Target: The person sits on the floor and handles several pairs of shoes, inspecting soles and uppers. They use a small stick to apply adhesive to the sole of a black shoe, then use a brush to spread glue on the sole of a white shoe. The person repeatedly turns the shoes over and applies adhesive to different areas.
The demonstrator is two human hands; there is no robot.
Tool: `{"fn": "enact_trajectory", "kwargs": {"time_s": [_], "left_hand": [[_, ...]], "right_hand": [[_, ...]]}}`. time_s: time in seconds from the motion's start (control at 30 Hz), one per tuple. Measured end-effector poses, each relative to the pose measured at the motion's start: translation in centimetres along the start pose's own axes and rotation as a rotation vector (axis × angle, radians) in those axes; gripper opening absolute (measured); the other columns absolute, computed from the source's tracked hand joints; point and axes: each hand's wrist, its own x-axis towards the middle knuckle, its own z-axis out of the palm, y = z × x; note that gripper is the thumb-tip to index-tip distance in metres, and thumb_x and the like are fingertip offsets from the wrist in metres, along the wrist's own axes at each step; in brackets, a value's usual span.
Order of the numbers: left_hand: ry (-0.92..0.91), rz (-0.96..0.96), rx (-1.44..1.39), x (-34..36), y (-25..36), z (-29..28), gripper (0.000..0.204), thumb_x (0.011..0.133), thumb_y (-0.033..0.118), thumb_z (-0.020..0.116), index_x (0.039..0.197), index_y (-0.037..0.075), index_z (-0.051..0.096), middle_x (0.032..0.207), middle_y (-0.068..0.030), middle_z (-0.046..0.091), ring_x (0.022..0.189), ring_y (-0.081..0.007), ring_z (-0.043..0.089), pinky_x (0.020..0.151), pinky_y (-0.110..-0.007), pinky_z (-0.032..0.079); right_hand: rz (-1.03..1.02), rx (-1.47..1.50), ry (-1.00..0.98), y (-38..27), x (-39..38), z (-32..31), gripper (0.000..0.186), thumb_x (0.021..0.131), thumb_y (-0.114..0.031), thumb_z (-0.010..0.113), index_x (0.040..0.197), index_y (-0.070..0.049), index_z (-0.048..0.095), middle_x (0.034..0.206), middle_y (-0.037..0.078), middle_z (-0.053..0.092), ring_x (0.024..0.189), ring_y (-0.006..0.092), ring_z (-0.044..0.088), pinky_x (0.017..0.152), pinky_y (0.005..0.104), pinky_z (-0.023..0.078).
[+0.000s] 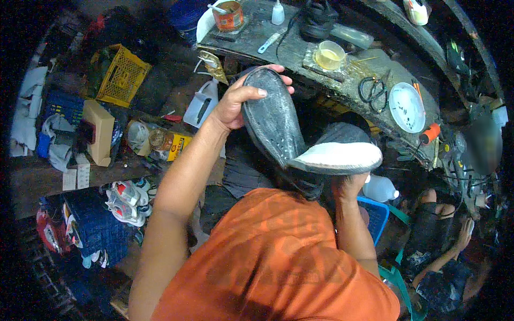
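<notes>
My left hand [233, 106] grips a black shoe sole [273, 109] by its upper end. The thumb lies across its grey, dusty face and the fingers curl round the far edge. To the right, my right hand [353, 186] holds a dark shoe [348, 132] from below, its fingers mostly hidden behind it. A broad white surface [342, 155] of this shoe faces up. Sole and shoe meet at their lower ends, near the middle of the view; I cannot tell whether they are joined there.
Ahead stands a cluttered workbench [246, 40] with an orange tin [229, 16], a yellowish cup [329, 55] and a white oval dish [407, 107]. At left are a yellow crate [122, 76], a cardboard box [99, 132] and sneakers [128, 202]. Another person [436, 257] is at lower right.
</notes>
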Motion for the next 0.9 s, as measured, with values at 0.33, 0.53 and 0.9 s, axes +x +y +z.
{"fn": "enact_trajectory", "kwargs": {"time_s": [0.33,0.53,0.9], "left_hand": [[-0.071,-0.151,0.032,-0.6,-9.1,3.2,0.097,0.08,0.039,0.072,0.159,0.006,0.026,0.152,-0.014,0.045,0.138,-0.0276,0.048,0.114,-0.042,0.039],[0.072,0.093,0.128,-1.2,-9.6,8.7,0.104,0.081,0.02,0.083,0.161,0.003,0.019,0.148,-0.0115,0.047,0.137,-0.0221,0.046,0.117,-0.037,0.033],[0.648,0.333,0.277,-9.3,-1.0,1.0,0.075,0.082,0.006,0.082,0.145,0.001,0.041,0.13,-0.0089,0.06,0.117,-0.018,0.059,0.105,-0.035,0.045]], "right_hand": [[-0.016,0.076,-0.007,-0.3,2.4,-1.0,0.013,0.103,-0.02,0.062,0.112,-0.011,0.059,0.095,-0.002,0.065,0.084,0.0106,0.064,0.075,0.0279,0.055],[0.127,-0.212,0.043,-2.1,3.2,-0.4,0.065,0.1,-0.056,0.056,0.145,-0.009,0.048,0.124,0.013,0.063,0.126,0.0241,0.055,0.101,0.044,0.048],[0.039,-0.237,-0.582,4.8,4.1,17.8,0.043,0.085,-0.012,0.082,0.118,-0.005,0.056,0.104,0.004,0.065,0.099,0.0137,0.061,0.091,0.0309,0.05]]}}
